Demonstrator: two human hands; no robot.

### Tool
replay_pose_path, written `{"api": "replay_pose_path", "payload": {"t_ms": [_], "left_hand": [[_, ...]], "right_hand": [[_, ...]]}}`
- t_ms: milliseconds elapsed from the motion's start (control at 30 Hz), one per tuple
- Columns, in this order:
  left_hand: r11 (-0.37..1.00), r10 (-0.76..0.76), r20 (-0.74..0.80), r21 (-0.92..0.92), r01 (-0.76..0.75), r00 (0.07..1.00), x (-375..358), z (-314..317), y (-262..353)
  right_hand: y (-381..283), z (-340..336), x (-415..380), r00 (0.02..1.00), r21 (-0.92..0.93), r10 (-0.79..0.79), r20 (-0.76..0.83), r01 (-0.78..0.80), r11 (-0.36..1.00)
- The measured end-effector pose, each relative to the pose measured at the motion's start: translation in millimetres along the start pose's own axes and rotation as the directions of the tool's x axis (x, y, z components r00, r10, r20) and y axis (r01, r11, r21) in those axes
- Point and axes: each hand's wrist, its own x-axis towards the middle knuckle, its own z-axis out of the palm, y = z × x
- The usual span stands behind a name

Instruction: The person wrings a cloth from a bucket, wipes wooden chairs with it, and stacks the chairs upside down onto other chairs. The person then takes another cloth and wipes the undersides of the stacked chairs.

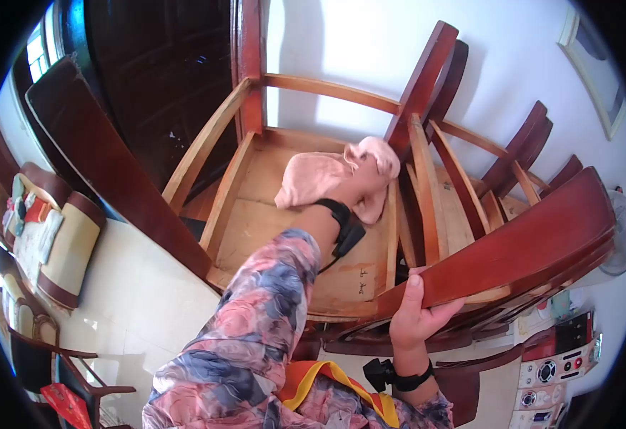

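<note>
An upturned wooden chair frame [270, 218] fills the middle, its red-brown legs sticking outward and its pale underside board facing me. My left hand [370, 175] presses a pink cloth [313, 175] against that board, near the frame's right side. Folds of the cloth cover most of the fingers, which are closed on it. Lower right, my right hand [416, 314] grips the near end of a broad red-brown chair leg [513, 236]. Its thumb lies on the leg's front face; the other fingers are partly hidden behind. Both wrists wear black bands.
More upturned chair frames [527, 154] stand close on the right. A dark door [159, 86] and a white wall [359, 43] are behind. At left is a cushioned sofa [70, 250], with a dark chair [77, 365] below it. Audio equipment [552, 372] stands lower right.
</note>
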Motion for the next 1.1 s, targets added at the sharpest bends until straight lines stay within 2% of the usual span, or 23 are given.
{"api": "replay_pose_path", "payload": {"t_ms": [67, 100, 133, 200, 233, 267, 300, 333, 400, 433, 467, 500, 567, 600, 633, 733, 767, 800, 933, 1000, 1033, 1067, 1100], "left_hand": [[0.898, 0.203, -0.136, 0.421, -0.129, 0.97, -5, 5, 4], [0.923, 0.06, 0.136, 0.369, -0.107, 0.989, -11, -28, 28], [0.941, -0.069, 0.401, 0.331, -0.074, 0.914, -7, -49, 46], [0.971, 0.1, 0.23, -0.237, -0.045, 0.968, 36, -39, 24], [0.889, 0.021, 0.112, -0.457, 0.033, 0.993, 33, -51, 52], [0.844, 0.045, 0.122, -0.535, 0.028, 0.992, 25, -62, 77], [0.876, 0.143, 0.127, -0.478, -0.065, 0.982, 25, -59, 82], [0.945, 0.326, -0.119, 0.029, -0.325, 0.938, 27, -30, 69], [0.736, 0.568, -0.209, 0.562, -0.377, 0.796, 16, -3, 50], [0.824, 0.393, 0.131, 0.388, -0.412, 0.91, 3, -10, 55], [0.91, 0.215, 0.486, 0.214, -0.355, 0.847, -11, -17, 62], [0.912, 0.206, 0.497, 0.213, -0.349, 0.843, -26, -30, 76], [0.989, 0.082, 0.714, 0.026, -0.143, 0.695, -57, -48, 100], [0.797, 0.129, 0.784, 0.282, -0.534, 0.607, -72, -46, 95], [0.401, 0.175, 0.842, 0.413, -0.818, 0.51, -87, -44, 90], [0.843, 0.141, 0.738, 0.261, -0.471, 0.66, -152, -67, 85], [0.91, 0.073, 0.745, 0.223, -0.35, 0.663, -174, -83, 93], [0.924, 0.134, 0.752, 0.141, -0.356, 0.646, -185, -94, 90], [0.692, -0.179, 0.785, 0.529, -0.491, 0.594, -208, -160, 71], [0.516, -0.287, 0.521, 0.791, -0.328, 0.804, -213, -183, 49], [0.363, -0.189, 0.264, 0.914, -0.182, 0.946, -222, -188, 21], [0.365, -0.396, 0.292, 0.92, -0.142, 0.871, -216, -206, 24], [0.345, -0.317, 0.248, 0.929, -0.132, 0.916, -221, -206, 10]], "right_hand": [[4, -3, 0, 1.0, -0.007, -0.007, 0.028, 0.008, 1.0], [4, -6, -1, 0.998, -0.007, -0.004, 0.056, 0.004, 1.0], [2, -3, 1, 0.999, 0.016, -0.033, 0.042, 0.033, 0.999], [0, -2, 5, 1.0, 0.019, -0.022, 0.018, 0.022, 1.0], [-1, 0, 3, 1.0, 0.022, -0.006, 0.005, 0.006, 1.0], [1, 0, 1, 1.0, 0.005, 0.019, 0.008, -0.019, 1.0], [4, 0, 1, 0.999, -0.013, -0.031, 0.008, 0.031, 0.999], [6, -1, 2, 0.996, -0.027, -0.086, 0.011, 0.086, 0.996], [5, -3, 1, 0.997, -0.038, -0.073, 0.025, 0.074, 0.997], [5, -2, 2, 0.996, -0.031, -0.083, 0.03, 0.084, 0.996], [4, -1, 2, 0.998, -0.035, -0.064, 0.008, 0.064, 0.997], [4, 0, 3, 0.999, -0.041, -0.05, 0.005, 0.051, 0.998], [6, 0, 2, 0.998, -0.033, -0.06, -0.028, 0.059, 0.998], [9, -5, 2, 0.998, -0.11, -0.066, 0.003, 0.066, 0.992], [8, -5, 2, 0.998, -0.102, -0.058, -0.003, 0.057, 0.993], [6, -3, 1, 0.997, -0.165, -0.052, -0.058, 0.041, 0.985], [5, -4, 2, 0.998, -0.151, -0.052, -0.042, 0.045, 0.988], [4, -3, 3, 0.998, -0.119, -0.053, -0.037, 0.049, 0.992], [5, -3, 3, 0.999, -0.046, -0.035, -0.014, 0.034, 0.998], [4, 0, 5, 0.998, -0.056, -0.042, -0.037, 0.04, 0.998], [4, 2, 5, 0.996, -0.083, -0.057, -0.063, 0.051, 0.995], [5, 4, 4, 0.993, -0.064, -0.062, -0.103, 0.056, 0.996], [11, 3, 3, 0.991, -0.073, -0.068, -0.114, 0.06, 0.996]]}}
